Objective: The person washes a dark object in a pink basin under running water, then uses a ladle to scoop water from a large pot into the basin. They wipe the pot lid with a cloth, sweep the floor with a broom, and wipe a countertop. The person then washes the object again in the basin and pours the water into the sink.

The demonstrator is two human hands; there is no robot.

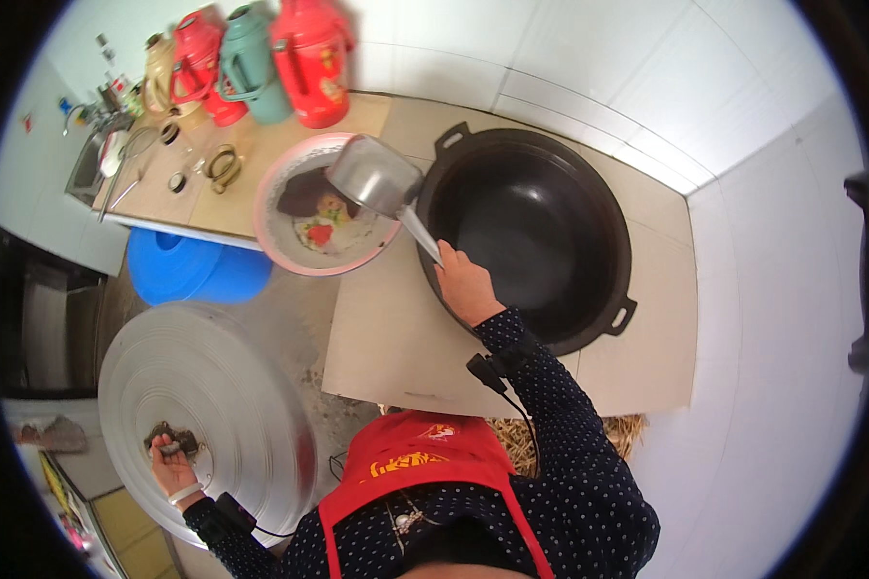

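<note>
I count two hands: one left hand point(173, 471) and one right hand point(466, 285). Cookware: one black wok point(536, 222) with two handles point(623, 316) in view, one metal dipper point(375, 176), one large metal lid point(246, 396) and one basin point(282, 236). Flasks, four units: two red flasks point(314, 72), one green flask point(258, 72) and one tan flask point(158, 79). Plastic tubs: one blue tub point(198, 270). Fixtures: one sink point(89, 166). Worn items: one red apron point(434, 454), one white wristband point(185, 493), two black wrist devices point(235, 512) and one necklace point(403, 521). For the brown rings point(228, 178) on the counter point(365, 118), I cannot determine the quantity; they overlap.
</note>
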